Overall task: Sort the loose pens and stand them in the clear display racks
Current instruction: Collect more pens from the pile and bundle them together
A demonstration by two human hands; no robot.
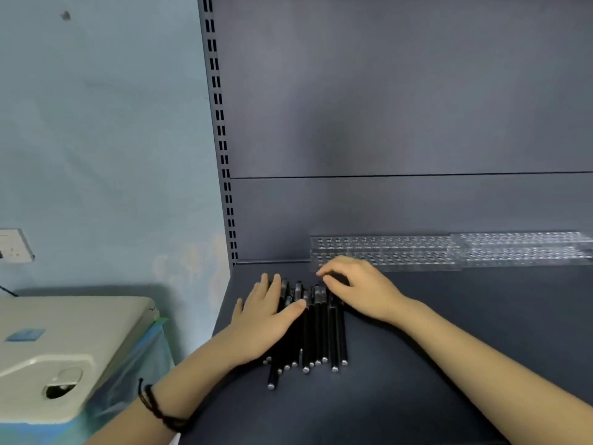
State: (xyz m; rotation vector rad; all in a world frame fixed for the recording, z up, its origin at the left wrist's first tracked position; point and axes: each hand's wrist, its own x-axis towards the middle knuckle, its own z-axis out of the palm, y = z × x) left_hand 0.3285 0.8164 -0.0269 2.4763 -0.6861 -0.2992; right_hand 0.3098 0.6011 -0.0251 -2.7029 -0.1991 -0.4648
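Several black pens [316,332] with silver ends lie side by side in a bundle on the dark grey shelf [433,348], pointing away from me. My left hand [266,319] rests flat against the bundle's left side, fingers spread, thumb across the pens. My right hand [356,287] is curled over the far ends of the pens, fingertips touching them; whether it grips one is unclear. Clear display racks [449,250] with rows of holes stand along the back of the shelf, just behind my right hand, with no pens in them.
A slotted metal upright [221,133] and the grey back panel bound the shelf at left and rear. Left of the shelf's edge sits a white machine [64,354] on a blue-wrapped stand. A wall socket [14,245] is at far left.
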